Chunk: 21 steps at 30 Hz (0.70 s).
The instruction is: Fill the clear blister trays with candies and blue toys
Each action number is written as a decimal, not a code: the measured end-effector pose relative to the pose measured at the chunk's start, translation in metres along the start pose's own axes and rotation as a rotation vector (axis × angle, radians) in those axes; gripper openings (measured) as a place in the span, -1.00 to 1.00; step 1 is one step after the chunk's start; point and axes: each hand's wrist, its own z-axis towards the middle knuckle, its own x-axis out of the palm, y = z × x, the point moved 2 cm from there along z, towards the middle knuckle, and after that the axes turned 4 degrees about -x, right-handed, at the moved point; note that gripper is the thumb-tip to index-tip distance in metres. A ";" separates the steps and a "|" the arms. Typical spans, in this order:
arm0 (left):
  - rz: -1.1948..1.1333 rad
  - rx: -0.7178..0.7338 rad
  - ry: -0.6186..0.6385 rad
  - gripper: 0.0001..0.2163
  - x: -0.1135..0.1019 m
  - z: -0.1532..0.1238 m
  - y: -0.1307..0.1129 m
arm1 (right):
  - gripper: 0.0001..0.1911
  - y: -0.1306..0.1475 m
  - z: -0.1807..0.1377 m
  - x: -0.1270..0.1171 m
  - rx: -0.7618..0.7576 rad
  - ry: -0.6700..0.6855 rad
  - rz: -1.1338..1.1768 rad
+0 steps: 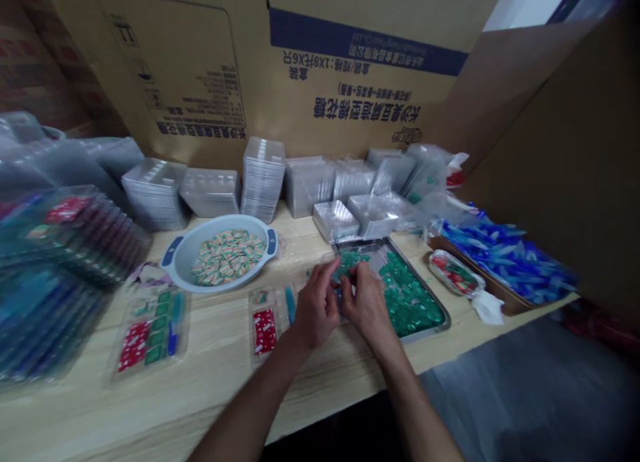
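Note:
My left hand [319,302] is at the near left edge of a metal tray [447,319] of small green pieces [407,302]. Its fingers are curled in. Close beside it, over the tray's left side, my right hand [366,301] has its fingers bent in a pinch. A small bluish bit shows between the two hands, but what they grip is too blurred and covered to name. Left of my left hand lies a clear plastic tray [254,355] with a red patterned packet [265,331], a small pastel piece and a blue stick [291,305].
A filled clear tray [150,332] lies further left, near blurred stacks [90,235] of filled trays. A light blue basin [173,269] holds pastel pieces. Clear plastic stacks [263,179] line a big carton [200,55]. At right are a foil dish [456,273] and blue sticks [505,255].

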 end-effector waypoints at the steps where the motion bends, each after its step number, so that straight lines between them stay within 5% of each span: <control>1: -0.028 -0.025 -0.009 -0.52 -0.001 0.001 0.000 | -0.86 -0.001 0.001 -0.001 -0.011 0.005 0.028; 5: -0.232 -0.278 -0.119 -0.51 -0.010 0.009 0.001 | -0.74 -0.028 0.006 -0.018 0.002 0.042 0.160; 8: -0.383 -0.448 -0.201 -0.34 -0.015 0.013 0.000 | -0.73 -0.066 0.010 -0.037 0.143 0.055 -0.058; 14: -0.558 -0.536 -0.247 -0.19 -0.013 0.013 0.013 | -0.72 -0.095 0.005 -0.027 0.155 0.448 -0.489; 21: -0.577 -0.596 -0.217 -0.23 -0.009 0.013 0.011 | -0.76 -0.103 0.003 -0.014 0.197 0.257 -0.301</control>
